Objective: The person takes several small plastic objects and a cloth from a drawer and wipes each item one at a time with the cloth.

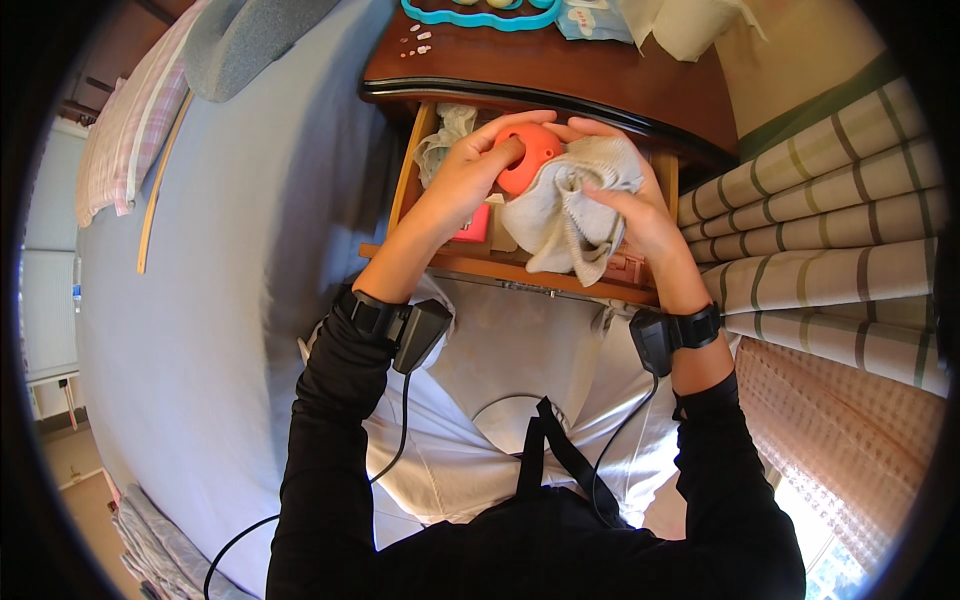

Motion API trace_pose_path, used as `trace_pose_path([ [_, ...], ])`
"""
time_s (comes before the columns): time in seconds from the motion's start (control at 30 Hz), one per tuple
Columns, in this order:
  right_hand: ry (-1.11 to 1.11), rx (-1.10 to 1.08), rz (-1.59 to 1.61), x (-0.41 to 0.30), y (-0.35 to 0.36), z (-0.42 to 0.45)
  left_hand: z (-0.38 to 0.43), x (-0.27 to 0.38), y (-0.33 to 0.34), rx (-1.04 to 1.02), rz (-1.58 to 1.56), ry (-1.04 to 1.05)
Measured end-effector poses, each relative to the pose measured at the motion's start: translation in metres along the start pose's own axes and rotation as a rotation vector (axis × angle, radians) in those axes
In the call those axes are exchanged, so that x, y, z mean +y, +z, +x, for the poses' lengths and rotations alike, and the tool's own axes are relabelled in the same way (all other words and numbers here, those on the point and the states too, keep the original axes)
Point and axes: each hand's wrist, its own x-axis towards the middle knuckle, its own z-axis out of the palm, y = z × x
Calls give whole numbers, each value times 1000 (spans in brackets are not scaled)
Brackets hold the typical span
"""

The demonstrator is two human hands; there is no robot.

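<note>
My left hand [487, 161] grips a round red-orange object [534, 159] with a hole in it; the thumb reaches into the hole. A crumpled light grey cloth [566, 214] hangs from my right hand [637, 202], whose far fingers reach behind the cloth toward the round object. Cloth and object touch. Both hands are above an open wooden drawer [540, 283]. Inside the drawer lie a crumpled translucent plastic bag [448, 139] at the far left and a bright pink item [474, 225] below my left wrist. A paler pink item [624, 268] shows at the near right corner.
On the dark wooden cabinet top [480, 64] are a turquoise tray [487, 18], small white and pink bits, a soft packet [596, 21] and a paper roll [686, 30]. A bed [195, 300] borders the left, checked curtains [817, 202] the right. Cables run from both wrist devices.
</note>
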Motion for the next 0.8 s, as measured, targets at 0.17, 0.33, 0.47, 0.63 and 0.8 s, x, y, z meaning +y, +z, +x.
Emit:
trace_pose_path([
  [0.17, -6, 107, 197, -1, -3, 4, -1, 2, -3, 137, -26, 17],
  [0.33, -18, 158, 423, 4, -11, 7, 0, 9, -7, 123, 12, 96],
  [0.47, -3, 133, 525, 5, -10, 7, -2, 14, -7, 145, 2, 81],
  [0.63, 9, 104, 543, 3, -5, 8, -1, 11, -12, 206, 80, 82],
  [0.8, 20, 195, 407, 5, -5, 9, 2, 3, -17, 240, 43, 89],
])
